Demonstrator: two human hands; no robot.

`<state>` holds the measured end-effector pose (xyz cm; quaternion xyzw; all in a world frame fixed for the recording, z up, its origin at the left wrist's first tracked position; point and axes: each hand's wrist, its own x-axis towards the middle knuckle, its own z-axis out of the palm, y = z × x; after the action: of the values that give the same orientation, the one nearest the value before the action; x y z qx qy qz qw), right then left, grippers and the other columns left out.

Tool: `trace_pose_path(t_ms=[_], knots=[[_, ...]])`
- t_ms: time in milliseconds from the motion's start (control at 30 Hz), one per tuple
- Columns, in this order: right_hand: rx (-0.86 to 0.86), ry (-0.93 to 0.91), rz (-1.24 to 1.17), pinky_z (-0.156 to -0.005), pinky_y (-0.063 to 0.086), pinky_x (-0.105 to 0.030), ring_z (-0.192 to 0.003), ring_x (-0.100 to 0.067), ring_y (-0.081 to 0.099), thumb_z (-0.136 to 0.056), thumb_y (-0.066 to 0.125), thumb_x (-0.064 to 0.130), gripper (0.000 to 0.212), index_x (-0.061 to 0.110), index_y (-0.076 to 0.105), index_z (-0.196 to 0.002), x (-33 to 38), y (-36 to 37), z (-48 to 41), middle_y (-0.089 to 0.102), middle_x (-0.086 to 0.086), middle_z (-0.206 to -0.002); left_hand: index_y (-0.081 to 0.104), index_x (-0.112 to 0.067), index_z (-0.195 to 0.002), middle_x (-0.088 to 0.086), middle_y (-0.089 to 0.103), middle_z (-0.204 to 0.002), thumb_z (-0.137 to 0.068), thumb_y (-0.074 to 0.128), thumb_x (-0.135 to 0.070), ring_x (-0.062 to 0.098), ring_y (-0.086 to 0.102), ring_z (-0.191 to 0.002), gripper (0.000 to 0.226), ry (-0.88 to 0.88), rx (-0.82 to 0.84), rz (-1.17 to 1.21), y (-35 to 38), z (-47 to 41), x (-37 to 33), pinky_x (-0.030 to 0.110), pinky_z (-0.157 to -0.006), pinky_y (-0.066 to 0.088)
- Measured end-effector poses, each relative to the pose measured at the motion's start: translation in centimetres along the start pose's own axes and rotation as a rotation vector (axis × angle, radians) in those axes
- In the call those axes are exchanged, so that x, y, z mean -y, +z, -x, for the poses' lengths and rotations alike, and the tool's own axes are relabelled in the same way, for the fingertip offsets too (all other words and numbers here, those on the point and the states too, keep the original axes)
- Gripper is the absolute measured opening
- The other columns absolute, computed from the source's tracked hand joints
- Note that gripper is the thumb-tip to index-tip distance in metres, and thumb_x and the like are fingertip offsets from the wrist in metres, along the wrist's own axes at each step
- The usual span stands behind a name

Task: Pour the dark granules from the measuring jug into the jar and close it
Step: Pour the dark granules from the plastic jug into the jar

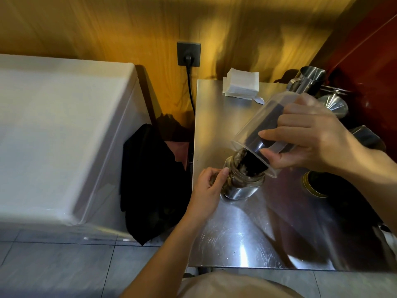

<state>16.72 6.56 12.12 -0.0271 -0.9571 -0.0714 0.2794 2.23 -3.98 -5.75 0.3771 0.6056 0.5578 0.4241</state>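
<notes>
My right hand (309,136) grips a clear plastic measuring jug (257,127), tipped steeply with its mouth down over a glass jar (240,183). Dark granules (251,162) slide along the jug's lower side into the jar's open mouth. The jar stands on the steel table (247,233) near its left edge. My left hand (209,190) wraps around the jar's left side and holds it. A gold-rimmed round lid (313,186) lies on the table to the right of the jar, partly under my right forearm.
Steel cups (309,80) and a metal funnel (333,104) crowd the table's back right. A stack of white paper filters (240,84) sits at the back. Left of the table are a black cloth (150,183), a white appliance (60,134) and a wall socket (188,54).
</notes>
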Motion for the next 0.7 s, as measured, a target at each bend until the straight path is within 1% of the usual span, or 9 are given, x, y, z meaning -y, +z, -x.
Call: trace_pose_path(t_ms=[67, 133, 200, 300, 400, 500, 600, 700], knots=[[0.008, -0.003, 0.011, -0.067, 0.024, -0.025, -0.060, -0.018, 0.038, -0.082, 0.066, 0.021, 0.023, 0.001, 0.069, -0.072, 0.00, 0.09, 0.05, 0.054, -0.008, -0.051, 0.060, -0.031, -0.074, 0.015, 0.060, -0.090, -0.088, 0.055, -0.048, 0.007, 0.056, -0.077, 0.023, 0.002, -0.004, 0.005, 0.02, 0.00, 0.13, 0.010, -0.067, 0.041], [0.005, -0.007, 0.018, -0.063, 0.029, -0.029, -0.059, -0.019, 0.039, -0.083, 0.064, 0.023, 0.024, 0.001, 0.069, -0.073, -0.02, 0.07, 0.12, 0.053, -0.008, -0.051, 0.059, -0.033, -0.071, 0.011, 0.059, -0.088, -0.084, 0.055, -0.054, 0.006, 0.055, -0.076, 0.025, 0.004, -0.010, 0.000, 0.00, -0.02, 0.22, 0.010, -0.066, 0.041], [0.005, -0.011, 0.013, -0.063, 0.030, -0.031, -0.061, -0.018, 0.039, -0.085, 0.063, 0.024, 0.025, 0.002, 0.069, -0.074, -0.16, -0.07, 0.09, 0.055, -0.008, -0.051, 0.059, -0.035, -0.070, 0.008, 0.058, -0.086, -0.082, 0.054, -0.058, 0.005, 0.055, -0.075, 0.026, 0.000, -0.012, 0.005, 0.01, 0.00, 0.15, 0.010, -0.065, 0.041], [0.016, -0.023, 0.020, -0.067, 0.027, -0.027, -0.058, -0.020, 0.044, -0.084, 0.063, 0.024, 0.025, 0.002, 0.069, -0.073, -0.15, -0.06, 0.00, 0.055, -0.008, -0.051, 0.058, -0.036, -0.069, 0.004, 0.057, -0.084, -0.085, 0.055, -0.052, 0.000, 0.054, -0.072, 0.023, 0.002, -0.004, -0.004, -0.02, 0.07, 0.18, 0.009, -0.064, 0.041], [0.002, -0.024, 0.066, -0.064, 0.031, -0.031, -0.050, -0.024, 0.047, -0.083, 0.064, 0.022, 0.025, 0.001, 0.069, -0.070, 0.19, 0.20, 0.12, 0.053, -0.010, -0.050, 0.058, -0.036, -0.069, 0.003, 0.057, -0.083, -0.089, 0.055, -0.046, -0.004, 0.052, -0.069, 0.023, 0.003, -0.004, -0.005, -0.09, 0.03, 0.09, 0.007, -0.063, 0.040], [0.003, -0.025, 0.063, -0.063, 0.033, -0.033, -0.053, -0.024, 0.045, -0.083, 0.063, 0.021, 0.024, 0.001, 0.069, -0.071, 0.06, -0.04, 0.10, 0.053, -0.009, -0.050, 0.058, -0.033, -0.072, 0.005, 0.057, -0.085, -0.089, 0.055, -0.046, -0.004, 0.053, -0.070, 0.022, -0.006, 0.005, -0.020, -0.05, 0.07, 0.07, 0.007, -0.064, 0.040], [-0.002, -0.039, 0.084, -0.065, 0.034, -0.033, -0.050, -0.024, 0.047, -0.083, 0.063, 0.022, 0.024, 0.002, 0.069, -0.071, 0.12, -0.21, 0.14, 0.053, -0.009, -0.049, 0.057, -0.032, -0.073, 0.004, 0.057, -0.084, -0.088, 0.054, -0.047, -0.006, 0.052, -0.069, 0.022, -0.003, 0.001, -0.050, -0.11, 0.06, 0.09, 0.006, -0.063, 0.039], [-0.011, -0.052, 0.093, -0.069, 0.035, -0.033, -0.047, -0.024, 0.048, -0.081, 0.064, 0.020, 0.022, 0.001, 0.068, -0.069, 0.43, 0.08, 0.12, 0.054, -0.009, -0.048, 0.059, -0.029, -0.075, 0.011, 0.060, -0.088, -0.089, 0.054, -0.046, -0.003, 0.053, -0.071, 0.022, 0.002, 0.000, -0.040, -0.09, -0.03, 0.14, 0.007, -0.064, 0.040]])
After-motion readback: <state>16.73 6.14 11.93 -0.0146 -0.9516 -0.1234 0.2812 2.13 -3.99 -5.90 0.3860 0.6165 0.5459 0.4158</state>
